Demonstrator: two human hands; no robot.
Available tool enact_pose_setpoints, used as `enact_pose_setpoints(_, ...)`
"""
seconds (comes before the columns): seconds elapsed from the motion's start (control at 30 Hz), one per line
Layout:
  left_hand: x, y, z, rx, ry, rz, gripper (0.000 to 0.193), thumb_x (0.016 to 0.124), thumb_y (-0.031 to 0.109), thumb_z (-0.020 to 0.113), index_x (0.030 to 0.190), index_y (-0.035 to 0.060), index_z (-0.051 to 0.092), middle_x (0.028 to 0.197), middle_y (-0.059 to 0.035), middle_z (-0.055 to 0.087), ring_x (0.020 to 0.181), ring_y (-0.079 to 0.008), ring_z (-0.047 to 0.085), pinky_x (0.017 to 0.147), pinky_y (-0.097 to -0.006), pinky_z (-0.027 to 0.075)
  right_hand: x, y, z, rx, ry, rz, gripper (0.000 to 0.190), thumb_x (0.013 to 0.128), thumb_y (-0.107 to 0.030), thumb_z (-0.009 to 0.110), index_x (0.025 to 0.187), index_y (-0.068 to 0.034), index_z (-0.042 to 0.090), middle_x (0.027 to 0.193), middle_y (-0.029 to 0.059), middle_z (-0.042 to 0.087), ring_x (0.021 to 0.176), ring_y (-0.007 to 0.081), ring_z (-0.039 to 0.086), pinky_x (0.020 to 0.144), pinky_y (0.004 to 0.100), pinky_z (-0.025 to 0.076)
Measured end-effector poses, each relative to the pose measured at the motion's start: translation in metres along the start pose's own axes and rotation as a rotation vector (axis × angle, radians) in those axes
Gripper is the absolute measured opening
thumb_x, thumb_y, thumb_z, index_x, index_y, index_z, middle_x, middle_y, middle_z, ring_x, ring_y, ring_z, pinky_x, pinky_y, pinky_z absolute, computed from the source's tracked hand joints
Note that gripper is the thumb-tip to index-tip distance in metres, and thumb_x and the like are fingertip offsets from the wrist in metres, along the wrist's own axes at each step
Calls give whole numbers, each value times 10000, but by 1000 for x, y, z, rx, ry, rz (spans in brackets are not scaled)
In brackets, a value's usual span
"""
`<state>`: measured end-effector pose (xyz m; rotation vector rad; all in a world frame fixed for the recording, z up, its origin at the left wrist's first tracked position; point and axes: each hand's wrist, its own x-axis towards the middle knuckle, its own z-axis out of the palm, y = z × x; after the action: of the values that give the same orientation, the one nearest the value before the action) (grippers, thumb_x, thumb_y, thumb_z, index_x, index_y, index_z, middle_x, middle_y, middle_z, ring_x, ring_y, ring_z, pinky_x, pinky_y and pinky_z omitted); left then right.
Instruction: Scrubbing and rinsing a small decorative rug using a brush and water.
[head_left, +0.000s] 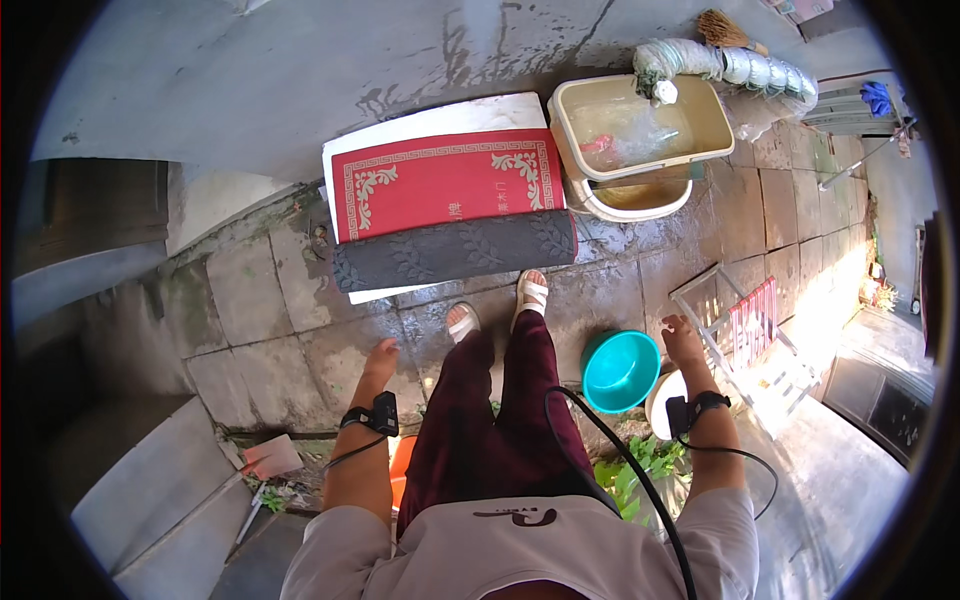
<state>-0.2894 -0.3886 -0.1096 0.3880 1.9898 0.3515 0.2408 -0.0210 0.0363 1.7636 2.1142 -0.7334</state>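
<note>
My left hand hangs over the paving, its fingers too unclear to tell whether they are closed; it seems to touch nothing. My right hand hangs with fingers apart and nothing in it, between a turquoise basin and a folding chair frame. Beyond my feet, a red mat with a patterned border lies on a white board. Its near part is folded over, showing a dark grey embossed underside. Right of it, a beige tub holds water and a small red item.
A wrapped pipe with a white fitting reaches over the tub, which sits above a second tub. Wet paving surrounds my feet. Near me are a white container, an orange container and green plants.
</note>
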Motion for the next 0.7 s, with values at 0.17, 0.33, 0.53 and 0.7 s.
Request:
enact_pose_setpoints(0.17,-3,9,5,-96,24,78,408,900,226,594,1257,28,589,1072,-128,677,989,-210,624,862,-318,473,-6,-40,-7,-29,-6,-39,241,833,-126,622,1067,-82,662,1038,170,632,982,326,640,864,413,512)
enact_pose_setpoints(0.33,-2,47,-2,-132,-16,47,414,892,250,612,1251,45,596,1034,-121,666,946,-216,612,830,-329,482,-4,-56,-22,-54,-76,-86,232,873,-187,594,1090,-118,638,1095,131,614,1001,334,635,863,443,510)
enact_pose_setpoints(0.53,4,2,-13,-78,-17,106,397,894,216,608,1246,31,591,954,-87,654,870,-182,602,805,-310,480,-8,-96,-24,-152,-164,-35,247,894,-204,565,1118,-125,632,1164,135,596,1033,348,620,887,443,506)
enact_pose_setpoints(0.7,32,-67,-5,-137,7,123,395,888,178,615,1245,11,595,869,-17,621,762,-112,568,695,-257,472,-3,-79,-7,-163,-195,-89,249,886,-229,575,1103,-124,636,1157,133,605,1039,341,623,891,428,508)
